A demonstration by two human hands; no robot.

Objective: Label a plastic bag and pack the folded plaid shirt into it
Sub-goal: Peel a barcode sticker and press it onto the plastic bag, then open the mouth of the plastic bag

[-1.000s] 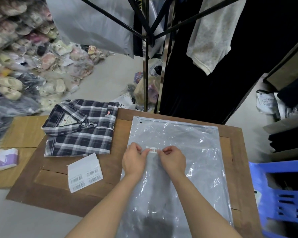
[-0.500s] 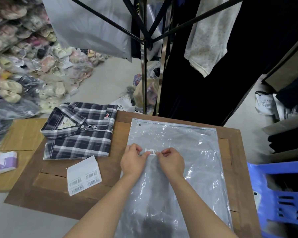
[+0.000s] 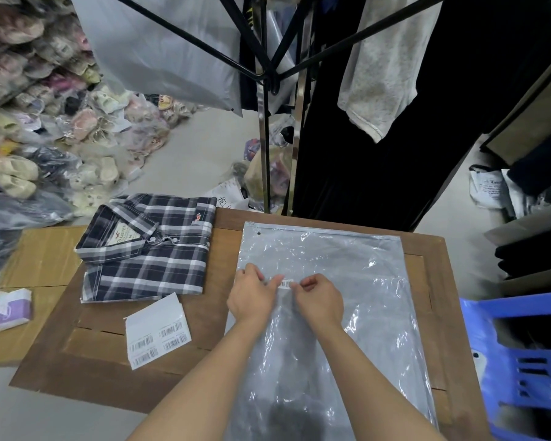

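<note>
Near the table's (image 3: 427, 249) middle, left hand (image 3: 252, 297) and right hand (image 3: 320, 302) pinch 1 label (image 3: 286, 284) onto the flat bag (image 3: 347, 265); labelling seems almost done. Folded shirt (image 3: 147, 249), at the far left corner, is unpacked.

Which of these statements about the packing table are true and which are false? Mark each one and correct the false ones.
1. The plaid shirt lies folded on the table, left of the plastic bag. True.
2. The shirt is already inside the bag. False: it lies outside, beside it.
3. Both hands, left hand and right hand, are at a barcode label on the bag. True.
4. The sheet of barcode labels lies on top of the shirt. False: it lies on the wooden table, nearer than the shirt.
5. A blue plastic crate stands right of the table. True.
</note>
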